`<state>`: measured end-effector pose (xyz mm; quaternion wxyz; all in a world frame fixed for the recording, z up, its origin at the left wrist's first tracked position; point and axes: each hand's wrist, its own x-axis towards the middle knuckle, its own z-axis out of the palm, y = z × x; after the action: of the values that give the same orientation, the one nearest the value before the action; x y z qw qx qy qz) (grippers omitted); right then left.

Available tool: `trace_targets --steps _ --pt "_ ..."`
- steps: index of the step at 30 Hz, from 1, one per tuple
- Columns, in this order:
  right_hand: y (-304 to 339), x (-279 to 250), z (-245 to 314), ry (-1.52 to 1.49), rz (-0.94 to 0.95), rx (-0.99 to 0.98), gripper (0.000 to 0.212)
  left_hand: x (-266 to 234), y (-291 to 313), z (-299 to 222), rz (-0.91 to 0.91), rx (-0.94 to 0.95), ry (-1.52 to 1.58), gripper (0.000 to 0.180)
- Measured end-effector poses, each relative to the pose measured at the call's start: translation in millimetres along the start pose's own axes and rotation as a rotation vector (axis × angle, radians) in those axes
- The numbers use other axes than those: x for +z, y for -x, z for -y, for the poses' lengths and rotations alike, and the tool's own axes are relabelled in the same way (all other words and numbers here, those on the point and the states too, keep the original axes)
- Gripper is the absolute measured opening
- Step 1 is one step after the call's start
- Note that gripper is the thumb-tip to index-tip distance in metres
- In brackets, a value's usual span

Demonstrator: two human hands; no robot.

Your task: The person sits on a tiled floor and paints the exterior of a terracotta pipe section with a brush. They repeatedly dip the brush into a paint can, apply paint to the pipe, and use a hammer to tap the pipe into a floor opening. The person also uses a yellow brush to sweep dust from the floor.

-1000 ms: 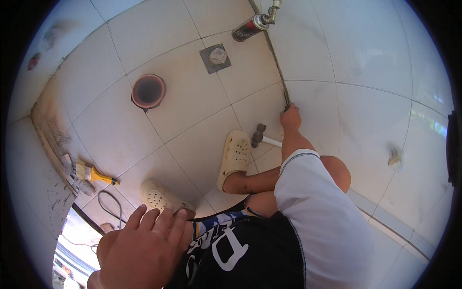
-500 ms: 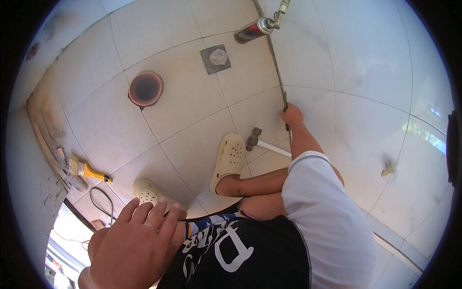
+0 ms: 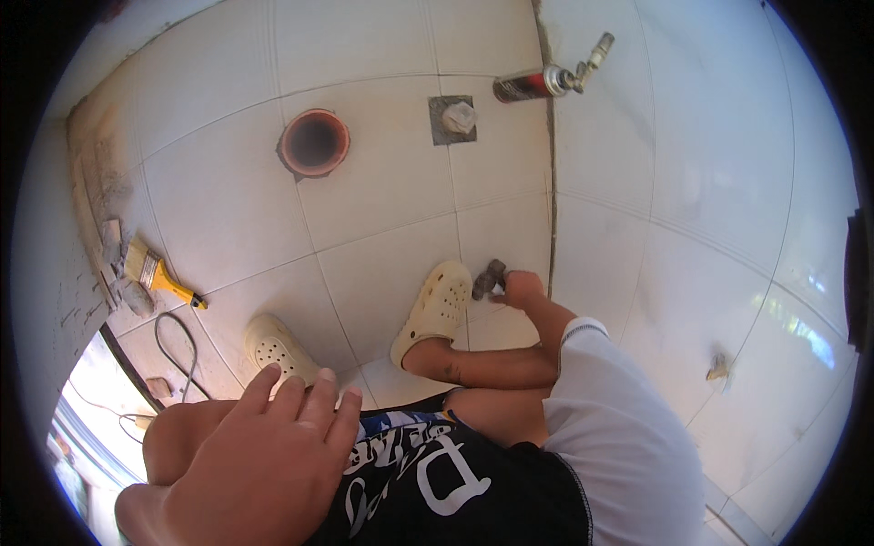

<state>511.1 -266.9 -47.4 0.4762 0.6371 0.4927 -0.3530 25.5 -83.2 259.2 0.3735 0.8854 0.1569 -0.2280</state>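
Note:
My right hand (image 3: 524,289) is down by the floor beside my right shoe, closed around a hammer just behind its head. Only the dark metal hammer head (image 3: 489,280) pokes out past my fingers; the handle is hidden behind my hand and forearm. My left hand (image 3: 259,455) rests over my left knee, fingers stretched out and holding nothing. Both of my feet wear cream perforated clogs, the right clog (image 3: 439,305) touching or nearly touching the hammer head, the left clog (image 3: 278,348) just beyond my left fingertips.
A round reddish pipe opening (image 3: 314,144) sits in the tiled floor. Near it, a plugged square cutout (image 3: 452,119) and a torch canister (image 3: 523,86) stand by the right wall. At left lie a yellow-handled paintbrush (image 3: 164,275), rubble (image 3: 112,241) and a dark cable (image 3: 188,350).
My right hand has left the dark, narrow tool along the wall's base and come back to the hammer. That tool no longer shows. The view has shifted; my left hand stays on the knee.

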Motion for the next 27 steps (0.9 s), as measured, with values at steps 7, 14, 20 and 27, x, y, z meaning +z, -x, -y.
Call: trace_targets --steps 7,14,20,27 --pt "0 -34 -17 0.289 0.096 -0.239 0.051 -3 10 15 -0.121 0.042 -0.033 0.044" --pt "49 -159 18 0.351 0.121 -0.425 0.06 21 68 54 -0.539 -0.085 0.111 0.034" --pt "119 -232 203 -0.2 -0.107 -0.72 0.042 138 75 158 -0.155 -0.419 0.66 0.061" --pt "173 -218 491 0.084 -0.253 -1.157 0.04 332 6 140 -1.585 0.167 1.982 0.057"
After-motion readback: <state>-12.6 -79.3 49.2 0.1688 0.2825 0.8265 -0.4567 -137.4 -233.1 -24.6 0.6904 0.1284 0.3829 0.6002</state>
